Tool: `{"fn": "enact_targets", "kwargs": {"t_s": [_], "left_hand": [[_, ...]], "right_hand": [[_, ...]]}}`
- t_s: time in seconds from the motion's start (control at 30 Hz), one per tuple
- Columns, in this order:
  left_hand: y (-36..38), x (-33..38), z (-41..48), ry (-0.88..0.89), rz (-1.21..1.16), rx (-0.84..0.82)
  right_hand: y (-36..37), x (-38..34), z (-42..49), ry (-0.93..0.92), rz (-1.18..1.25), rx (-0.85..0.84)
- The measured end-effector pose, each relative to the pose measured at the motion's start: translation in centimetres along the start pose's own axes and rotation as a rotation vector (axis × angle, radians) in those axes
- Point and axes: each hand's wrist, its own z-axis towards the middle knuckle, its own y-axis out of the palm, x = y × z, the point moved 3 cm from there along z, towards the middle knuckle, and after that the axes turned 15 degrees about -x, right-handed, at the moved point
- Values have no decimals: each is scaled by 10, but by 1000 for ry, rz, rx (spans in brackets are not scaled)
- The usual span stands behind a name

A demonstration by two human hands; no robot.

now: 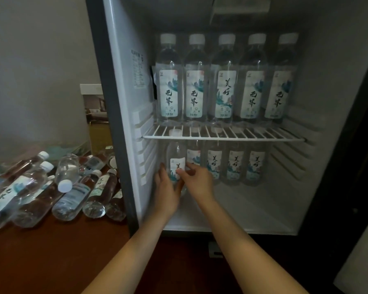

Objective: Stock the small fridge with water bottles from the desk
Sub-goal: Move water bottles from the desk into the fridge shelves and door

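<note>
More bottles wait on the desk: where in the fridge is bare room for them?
The fridge floor is bare in front of the back row of bottles, right of the held bottle, and between that row and the right wall. The wire shelf is crowded: five upright bottles fill its front.

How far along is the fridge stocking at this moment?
Done: five top-shelf bottles stand along the wire shelf; four lower bottles stand at the back below. In hand: the left hand and right hand both grip one water bottle upright at the lower front left. Left: a pile of desk bottles lies on the desk.
</note>
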Motion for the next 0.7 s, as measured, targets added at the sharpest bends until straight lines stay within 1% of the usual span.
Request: {"fn": "enact_targets", "kwargs": {"t_s": [0.1,0.2,0.27,0.37,0.53,0.7], "left_hand": [[2,4,4,-71,113,59],[2,8,11,-113,130,94],[2,11,13,-100,122,133],[2,14,12,-30,55,195],[-2,16,15,-74,0,171],[-2,16,21,-96,68,140]], "right_hand": [[0,4,7,44,7,32],[-1,5,13,83,-41,65],[-1,4,15,85,-55,75],[1,2,19,91,-72,56],[5,1,21,124,-86,9],[8,-2,25,165,-40,-23]]}}
